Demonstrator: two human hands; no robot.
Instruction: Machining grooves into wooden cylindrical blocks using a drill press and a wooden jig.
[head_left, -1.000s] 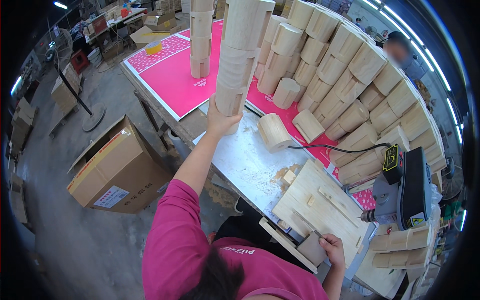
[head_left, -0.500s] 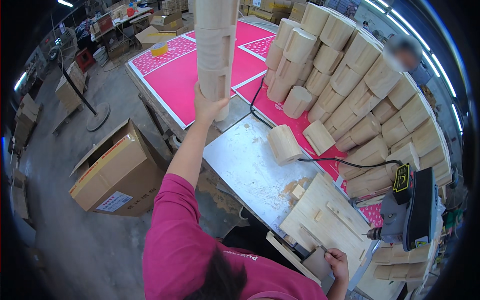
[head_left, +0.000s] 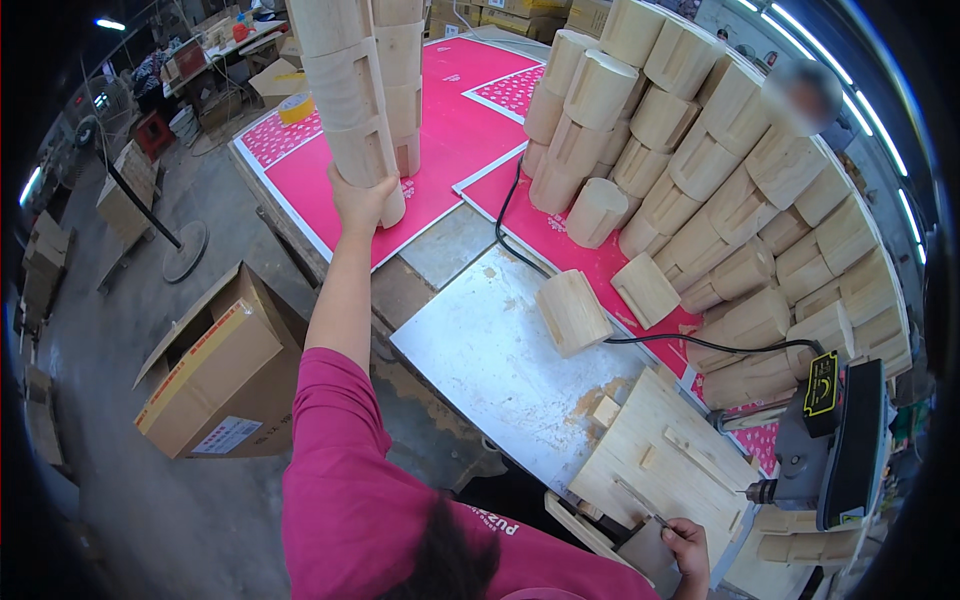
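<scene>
The left hand (head_left: 362,200) reaches far out over the desk's (head_left: 490,350) left edge, its fingers wrapped round the bottom of a tall stack of rounded wooden blocks (head_left: 350,100) that stands on the pink sheet (head_left: 455,120) at the far left corner. A second, like stack (head_left: 400,80) stands just beside it. The right hand (head_left: 688,545) sits at the near edge, fingers clenched on a flat wooden piece (head_left: 648,548) beside the wooden jig board (head_left: 665,465). One loose block (head_left: 572,312) lies mid-desk, touching a black cable (head_left: 700,345). A power drill (head_left: 835,445) rests at the right edge, below the large heap of blocks (head_left: 720,170). A cardboard box (head_left: 225,375) stands on the floor.
</scene>
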